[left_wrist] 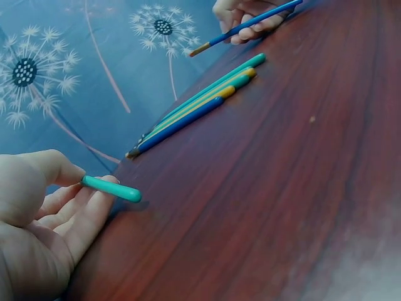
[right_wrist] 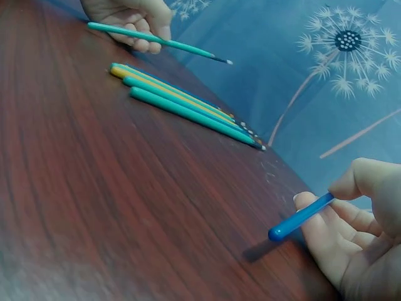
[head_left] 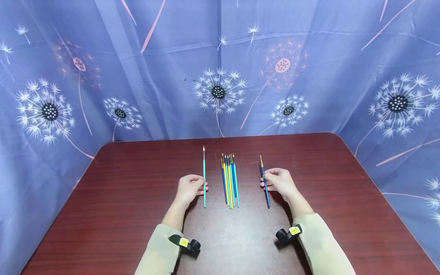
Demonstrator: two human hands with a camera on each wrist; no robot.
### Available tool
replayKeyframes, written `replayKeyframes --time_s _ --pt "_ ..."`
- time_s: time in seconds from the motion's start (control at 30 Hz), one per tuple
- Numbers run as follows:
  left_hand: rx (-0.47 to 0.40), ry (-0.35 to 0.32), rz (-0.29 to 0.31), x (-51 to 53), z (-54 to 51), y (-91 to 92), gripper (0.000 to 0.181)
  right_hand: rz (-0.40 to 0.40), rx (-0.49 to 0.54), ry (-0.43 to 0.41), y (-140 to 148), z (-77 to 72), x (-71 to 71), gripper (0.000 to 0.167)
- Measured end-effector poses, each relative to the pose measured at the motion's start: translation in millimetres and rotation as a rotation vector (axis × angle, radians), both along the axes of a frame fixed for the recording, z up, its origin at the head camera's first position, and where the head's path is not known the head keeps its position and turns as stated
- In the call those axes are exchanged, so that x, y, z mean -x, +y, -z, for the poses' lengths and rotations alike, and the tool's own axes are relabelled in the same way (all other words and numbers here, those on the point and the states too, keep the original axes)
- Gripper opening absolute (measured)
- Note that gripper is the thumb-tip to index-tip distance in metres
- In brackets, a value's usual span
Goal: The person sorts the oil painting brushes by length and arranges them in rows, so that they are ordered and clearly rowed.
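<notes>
Between thumb and fingers my left hand (head_left: 189,190) pinches a green paintbrush (head_left: 204,168), its bristle tip pointing to the far side of the table. My right hand (head_left: 280,183) pinches a blue paintbrush (head_left: 264,179) the same way, with tan bristles at the far end. In the left wrist view the rounded handle end of the green paintbrush (left_wrist: 116,189) shows; the right wrist view shows that of the blue paintbrush (right_wrist: 301,216). A row of several paintbrushes (head_left: 229,181), blue, yellow and green, lies on the table between the hands, touched by neither.
The dark red wooden table (head_left: 137,183) has rounded far corners. Behind it and at both sides hangs a blue curtain (head_left: 165,84) with a dandelion pattern. A black wrist camera (head_left: 188,244) sits on the left sleeve, another black wrist camera (head_left: 287,235) on the right.
</notes>
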State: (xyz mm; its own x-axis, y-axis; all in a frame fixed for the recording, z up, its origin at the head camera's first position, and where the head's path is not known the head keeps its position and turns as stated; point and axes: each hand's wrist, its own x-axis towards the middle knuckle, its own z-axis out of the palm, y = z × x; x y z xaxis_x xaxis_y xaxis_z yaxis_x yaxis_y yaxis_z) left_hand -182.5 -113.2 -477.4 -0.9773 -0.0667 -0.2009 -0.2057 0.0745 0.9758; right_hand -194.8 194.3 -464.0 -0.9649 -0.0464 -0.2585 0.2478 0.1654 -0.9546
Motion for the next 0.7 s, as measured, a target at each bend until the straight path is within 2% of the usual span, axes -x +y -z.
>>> replayKeyframes --time_s 0.3,0.7 --pt "0.008 -0.015 -0.052 -1.3 -3.0 -15.6 0.020 0.013 0.016 -0.010 16 -0.7 1.5 0.033" --pt "0.024 -0.029 -0.082 -6.3 -2.8 -38.1 0.022 0.016 0.071 -0.002 39 2.1 1.3 0.037"
